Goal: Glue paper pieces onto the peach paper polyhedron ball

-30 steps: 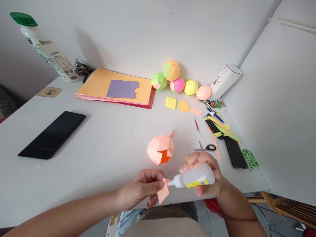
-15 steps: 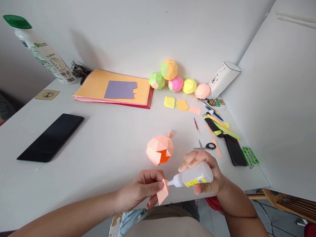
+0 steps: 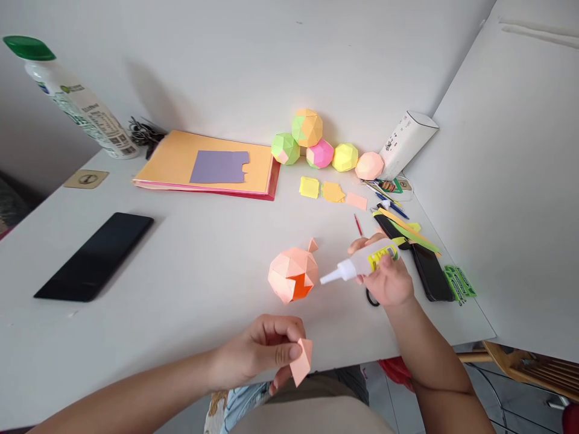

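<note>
Near the table's front edge, my left hand (image 3: 266,349) pinches a small folded peach paper piece (image 3: 302,363) between thumb and fingers. My right hand (image 3: 389,278) is closed around a white glue bottle (image 3: 362,260) with a yellow label, its nozzle pointing left and apart from the paper piece. A peach paper ball (image 3: 289,268) rests on the table between and beyond my hands. An opening in its lower right side shows an orange inside, and a small flap sticks up at its top right. Scissors (image 3: 371,298) lie mostly hidden beneath my right hand.
Several finished paper balls (image 3: 345,157) stand along the wall, behind small paper stacks (image 3: 309,187). A folder of coloured paper (image 3: 176,160) lies at back left, a black tablet (image 3: 97,256) at left. Pens, paper strips and a phone (image 3: 432,274) line the right edge.
My right hand has lifted the glue bottle away from the paper piece, moving it up and to the right over the scissors. My left hand still holds the piece, nearly in place.
</note>
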`<state>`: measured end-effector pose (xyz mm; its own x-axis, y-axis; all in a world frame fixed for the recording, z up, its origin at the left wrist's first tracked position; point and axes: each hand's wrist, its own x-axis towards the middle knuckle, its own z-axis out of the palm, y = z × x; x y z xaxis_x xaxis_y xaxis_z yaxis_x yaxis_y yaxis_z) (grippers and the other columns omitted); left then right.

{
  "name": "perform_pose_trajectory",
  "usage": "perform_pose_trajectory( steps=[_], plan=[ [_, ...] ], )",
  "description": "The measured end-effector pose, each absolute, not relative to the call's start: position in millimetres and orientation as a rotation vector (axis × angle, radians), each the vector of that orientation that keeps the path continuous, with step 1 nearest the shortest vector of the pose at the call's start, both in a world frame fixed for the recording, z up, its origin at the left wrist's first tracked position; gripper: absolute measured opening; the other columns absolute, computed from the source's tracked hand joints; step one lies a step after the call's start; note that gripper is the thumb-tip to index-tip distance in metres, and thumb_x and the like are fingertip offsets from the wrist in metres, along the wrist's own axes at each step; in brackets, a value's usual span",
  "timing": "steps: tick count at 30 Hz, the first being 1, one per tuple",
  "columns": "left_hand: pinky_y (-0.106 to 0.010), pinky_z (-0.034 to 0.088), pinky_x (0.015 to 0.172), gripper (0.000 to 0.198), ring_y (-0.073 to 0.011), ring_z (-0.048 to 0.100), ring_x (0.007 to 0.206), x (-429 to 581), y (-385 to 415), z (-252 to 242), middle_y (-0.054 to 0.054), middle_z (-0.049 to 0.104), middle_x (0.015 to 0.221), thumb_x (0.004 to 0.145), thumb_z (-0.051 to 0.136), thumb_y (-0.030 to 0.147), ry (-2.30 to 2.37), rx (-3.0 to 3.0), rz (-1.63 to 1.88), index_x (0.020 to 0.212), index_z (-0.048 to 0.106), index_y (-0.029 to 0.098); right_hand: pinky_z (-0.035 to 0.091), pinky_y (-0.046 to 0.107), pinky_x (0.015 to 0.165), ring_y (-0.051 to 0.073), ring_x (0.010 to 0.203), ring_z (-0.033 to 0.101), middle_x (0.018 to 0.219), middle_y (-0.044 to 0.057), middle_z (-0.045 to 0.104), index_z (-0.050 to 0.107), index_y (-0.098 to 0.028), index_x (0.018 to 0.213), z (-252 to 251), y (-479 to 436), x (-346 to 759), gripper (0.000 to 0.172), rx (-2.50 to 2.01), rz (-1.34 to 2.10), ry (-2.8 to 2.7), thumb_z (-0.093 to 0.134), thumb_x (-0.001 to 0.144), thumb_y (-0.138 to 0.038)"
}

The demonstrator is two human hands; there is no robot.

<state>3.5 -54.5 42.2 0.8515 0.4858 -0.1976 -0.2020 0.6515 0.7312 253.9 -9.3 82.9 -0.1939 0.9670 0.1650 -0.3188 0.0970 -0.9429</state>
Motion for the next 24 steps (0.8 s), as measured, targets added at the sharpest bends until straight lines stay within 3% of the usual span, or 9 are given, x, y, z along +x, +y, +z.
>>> perform_pose_trajectory(
  steps=[3,7,12,15,24],
  plan=[
    [-0.021,0.047,0.046,0.02,-0.0073,0.06,0.048,0,-53,43,-0.002,0.061,0.075,0.084,0.072,0.035,0.333,0.795,0.454,0.078,0.074,0.016,0.05,0.03,0.055,0.014,0.062,0.06,0.076,-0.003,0.064,0.052,-0.025,0.086,78,5,264,0.03,-0.832,1.442,-1.067,0.076,0.074,-0.038],
    [-0.022,0.053,0.053,0.009,-0.0089,0.065,0.056,-4,-51,45,-0.001,0.058,0.079,0.085,0.071,0.027,0.309,0.822,0.557,0.085,0.079,0.023,0.051,0.033,0.066,0.017,0.075,0.066,0.084,-0.002,0.066,0.046,-0.025,0.083,66,16,270,0.034,-0.965,1.387,-1.0,0.077,0.068,-0.029],
    [-0.021,0.052,0.055,0.01,-0.0065,0.062,0.055,-9,-50,48,0.0,0.054,0.079,0.085,0.071,0.029,0.354,0.904,0.579,0.086,0.08,0.025,0.049,0.033,0.067,0.016,0.077,0.062,0.094,0.002,0.064,0.036,-0.022,0.071,41,27,269,0.043,-1.218,1.049,-1.156,0.078,0.067,-0.033],
    [-0.019,0.05,0.053,0.012,-0.0055,0.06,0.054,-11,-50,49,0.0,0.053,0.077,0.086,0.07,0.031,0.378,0.99,0.587,0.086,0.08,0.025,0.049,0.034,0.072,0.018,0.088,0.063,0.106,0.006,0.062,0.038,-0.021,0.067,25,31,267,0.039,-1.31,0.929,-1.206,0.076,0.069,-0.032],
    [-0.02,0.054,0.056,0.019,-0.0068,0.066,0.056,-12,-51,44,0.001,0.056,0.082,0.093,0.06,0.019,0.341,1.251,0.87,0.101,0.075,0.029,0.048,0.04,0.085,0.026,0.106,0.06,0.108,0.01,0.059,0.042,-0.021,0.059,16,28,267,0.027,-1.543,0.606,-1.441,0.067,0.068,-0.023]
  ],
)
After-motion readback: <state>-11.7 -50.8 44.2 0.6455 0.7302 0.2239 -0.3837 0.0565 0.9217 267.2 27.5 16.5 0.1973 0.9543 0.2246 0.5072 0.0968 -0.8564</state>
